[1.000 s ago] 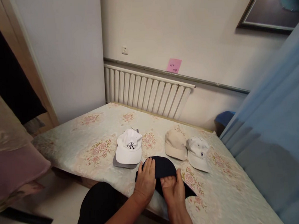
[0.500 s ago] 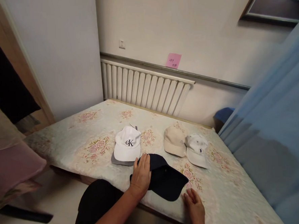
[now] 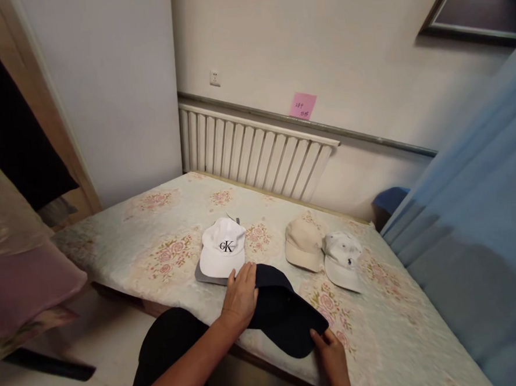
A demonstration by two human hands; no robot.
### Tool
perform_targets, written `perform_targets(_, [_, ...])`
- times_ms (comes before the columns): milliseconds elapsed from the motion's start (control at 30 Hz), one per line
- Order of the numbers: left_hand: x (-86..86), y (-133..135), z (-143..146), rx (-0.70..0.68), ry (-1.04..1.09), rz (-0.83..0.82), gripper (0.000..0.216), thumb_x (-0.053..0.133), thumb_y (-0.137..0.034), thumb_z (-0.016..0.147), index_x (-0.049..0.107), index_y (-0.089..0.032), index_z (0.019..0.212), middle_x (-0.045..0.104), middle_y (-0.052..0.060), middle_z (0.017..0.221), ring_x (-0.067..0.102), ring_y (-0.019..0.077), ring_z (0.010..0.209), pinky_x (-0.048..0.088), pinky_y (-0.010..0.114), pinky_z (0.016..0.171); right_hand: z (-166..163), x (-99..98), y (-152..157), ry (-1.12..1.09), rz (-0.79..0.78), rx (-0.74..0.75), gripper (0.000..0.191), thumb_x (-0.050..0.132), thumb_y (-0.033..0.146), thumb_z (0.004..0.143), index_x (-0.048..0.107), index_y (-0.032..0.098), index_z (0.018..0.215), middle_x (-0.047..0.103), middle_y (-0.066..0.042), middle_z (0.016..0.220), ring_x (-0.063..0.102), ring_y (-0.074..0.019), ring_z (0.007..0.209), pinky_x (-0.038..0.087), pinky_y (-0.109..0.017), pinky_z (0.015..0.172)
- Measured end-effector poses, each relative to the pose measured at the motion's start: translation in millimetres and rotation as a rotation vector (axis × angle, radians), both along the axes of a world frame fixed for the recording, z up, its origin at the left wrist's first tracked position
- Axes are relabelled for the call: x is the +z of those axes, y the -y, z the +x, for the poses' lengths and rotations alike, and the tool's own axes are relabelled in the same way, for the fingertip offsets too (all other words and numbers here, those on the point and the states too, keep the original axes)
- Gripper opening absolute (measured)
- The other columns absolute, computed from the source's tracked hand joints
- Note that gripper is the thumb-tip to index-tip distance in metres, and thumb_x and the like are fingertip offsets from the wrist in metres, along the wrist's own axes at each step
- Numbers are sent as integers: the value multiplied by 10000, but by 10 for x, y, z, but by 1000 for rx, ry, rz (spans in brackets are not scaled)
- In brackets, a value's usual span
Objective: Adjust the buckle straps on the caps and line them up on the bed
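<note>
A dark navy cap [image 3: 283, 316] lies near the front edge of the flowered bed cover [image 3: 164, 233]. My left hand [image 3: 240, 296] rests on the cap's crown with fingers curled over its left side. My right hand [image 3: 331, 354] touches the tip of the cap's brim, fingers pressed at its edge. Just behind, a white cap with black letters [image 3: 222, 250] sits on top of a grey cap [image 3: 206, 276]. Farther right lie a beige cap [image 3: 303, 244] and a white cap with a small emblem [image 3: 343, 256], side by side.
A white radiator [image 3: 255, 155] runs along the far wall under a pink sticky note [image 3: 303, 106]. A blue curtain [image 3: 474, 232] hangs at the right. Pink and beige pillows [image 3: 22, 277] are at the left. My dark-clad knee [image 3: 171, 349] is below the bed edge.
The navy cap has been turned and laid with its brim toward the front right. My right hand left the crown, dropped to the bed edge, then came up to the brim tip.
</note>
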State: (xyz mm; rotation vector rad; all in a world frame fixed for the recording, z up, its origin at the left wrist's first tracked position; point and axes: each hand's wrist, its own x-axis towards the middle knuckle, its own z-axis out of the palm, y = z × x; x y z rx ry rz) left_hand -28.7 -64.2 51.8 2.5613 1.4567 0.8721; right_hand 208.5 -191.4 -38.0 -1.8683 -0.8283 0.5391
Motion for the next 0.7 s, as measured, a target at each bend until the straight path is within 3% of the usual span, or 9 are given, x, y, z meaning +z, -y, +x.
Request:
perform_targets(200, [13, -46, 38, -27, 0, 25, 544, 393, -30, 782, 436, -116, 1318, 512, 154, 1360, 441, 224, 1289, 324, 488, 1076, -9, -33, 44, 48, 3, -22, 345, 644, 552, 578, 589, 212, 551, 576, 20, 508, 519, -187, 574, 417, -293, 577])
perform_targets(367, [71, -65, 48, -48, -6, -5, 540, 385, -27, 784, 444, -129, 1311, 532, 137, 1343, 457, 220, 1274, 319, 488, 1077, -10, -54, 58, 9, 3, 6, 322, 643, 530, 597, 652, 208, 610, 647, -9, 585, 582, -225, 633, 459, -322, 639])
perform_targets(700, [118, -169, 118, -78, 10, -97, 526, 381, -30, 791, 467, -137, 1299, 552, 113, 1322, 475, 207, 1251, 305, 456, 1084, -23, -18, -23, -126, -32, -38, 329, 761, 502, 421, 702, 228, 593, 713, -62, 624, 676, -331, 738, 535, -385, 694])
